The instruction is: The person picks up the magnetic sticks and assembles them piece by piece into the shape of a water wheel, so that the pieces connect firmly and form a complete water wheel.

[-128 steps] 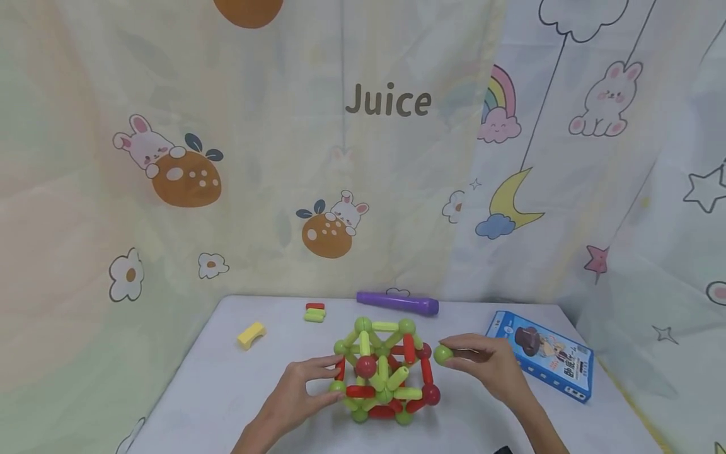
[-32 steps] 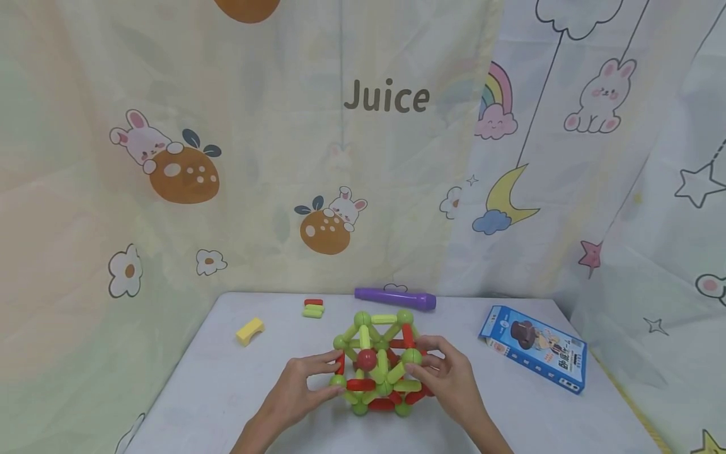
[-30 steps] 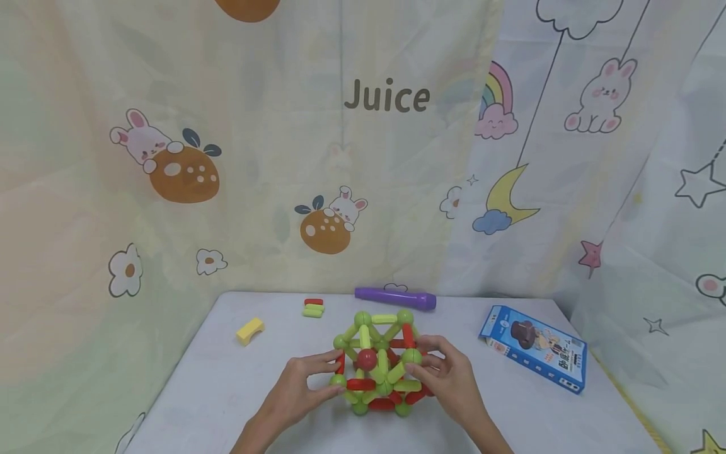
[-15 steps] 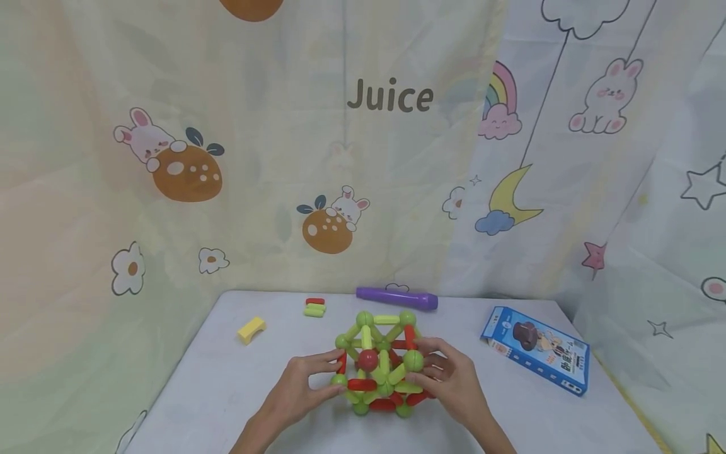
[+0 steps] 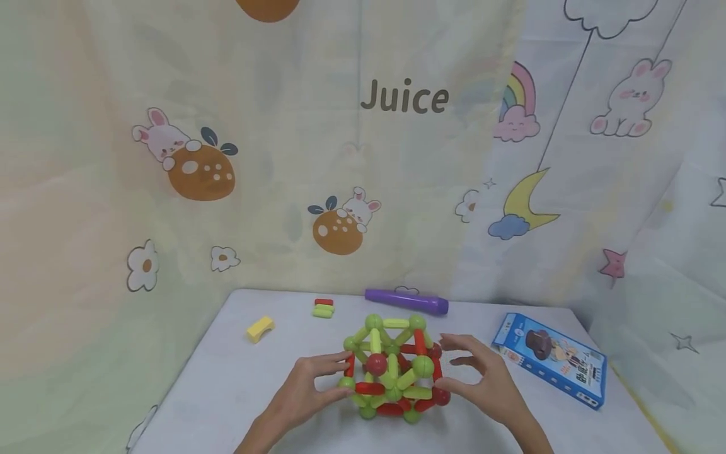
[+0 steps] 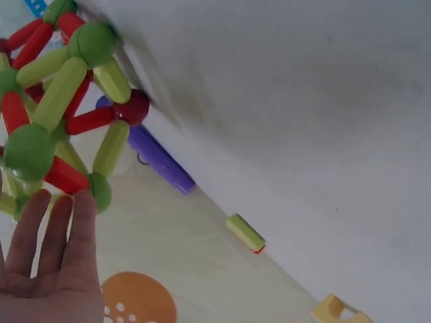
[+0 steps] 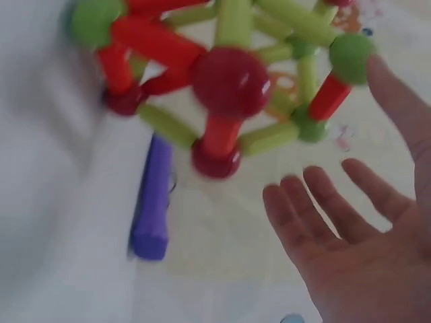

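Observation:
A ball-and-rod building-toy structure [image 5: 393,378] of green and red balls and rods stands mid-table in the head view. My left hand [image 5: 309,388] steadies its left side, fingers by the upright red rod [image 5: 350,364] and thumb at the lower left green ball [image 5: 346,383]. In the left wrist view those fingers [image 6: 82,229] reach up straight to the structure. On its right, my right hand [image 5: 482,378] is spread and holds nothing. A green ball [image 5: 422,366] sits on the structure's front right. The right wrist view shows the right palm [image 7: 377,269] facing the toy, fingers parted.
A purple stick-shaped toy [image 5: 406,301] lies at the table's back edge. Several loose rods [image 5: 323,310] are to its left. A yellow arched block [image 5: 261,329] lies farther left, and a blue picture box [image 5: 556,359] on the right. A printed curtain [image 5: 283,157] hangs behind.
My right hand brought the green ball to the structure's front right, let go of it and drew back rightward, opening its fingers. The left hand stays at the left side. The view shifts slightly.

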`<act>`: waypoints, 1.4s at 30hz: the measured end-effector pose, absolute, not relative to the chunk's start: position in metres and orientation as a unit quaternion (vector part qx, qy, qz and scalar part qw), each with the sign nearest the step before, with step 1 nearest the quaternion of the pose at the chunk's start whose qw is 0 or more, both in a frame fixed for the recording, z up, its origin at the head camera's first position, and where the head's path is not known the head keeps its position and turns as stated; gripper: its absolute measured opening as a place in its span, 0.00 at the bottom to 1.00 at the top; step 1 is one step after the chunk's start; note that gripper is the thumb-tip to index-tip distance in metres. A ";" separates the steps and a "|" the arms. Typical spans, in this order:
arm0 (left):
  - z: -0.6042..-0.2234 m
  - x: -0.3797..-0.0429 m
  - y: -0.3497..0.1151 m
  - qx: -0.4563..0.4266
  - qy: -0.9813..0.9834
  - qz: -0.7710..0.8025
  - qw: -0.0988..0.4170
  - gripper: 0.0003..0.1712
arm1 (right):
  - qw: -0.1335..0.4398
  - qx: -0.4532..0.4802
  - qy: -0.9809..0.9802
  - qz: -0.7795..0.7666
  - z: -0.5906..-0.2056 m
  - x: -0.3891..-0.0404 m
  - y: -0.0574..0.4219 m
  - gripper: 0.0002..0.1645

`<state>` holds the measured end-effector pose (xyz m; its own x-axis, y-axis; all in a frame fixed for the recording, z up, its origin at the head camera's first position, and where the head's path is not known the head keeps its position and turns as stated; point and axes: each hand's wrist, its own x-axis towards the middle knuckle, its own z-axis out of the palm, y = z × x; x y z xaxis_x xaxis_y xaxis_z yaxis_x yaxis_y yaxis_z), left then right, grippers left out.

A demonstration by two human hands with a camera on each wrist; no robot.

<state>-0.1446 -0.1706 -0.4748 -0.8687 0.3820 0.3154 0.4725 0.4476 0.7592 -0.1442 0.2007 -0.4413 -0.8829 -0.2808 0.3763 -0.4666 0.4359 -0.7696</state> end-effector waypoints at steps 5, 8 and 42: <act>-0.474 -0.176 -0.179 -0.171 -0.852 -0.488 0.083 0.20 | 0.047 0.204 -0.884 0.419 -0.458 -0.146 0.215 0.63; -0.479 -0.211 -0.189 -0.104 -0.888 -0.431 0.119 0.19 | -0.008 0.201 -0.880 0.431 -0.467 -0.147 0.215 0.67; -0.448 -0.150 -0.181 -0.133 -0.898 -0.412 0.077 0.14 | -0.039 0.230 -0.851 0.471 -0.465 -0.147 0.206 0.60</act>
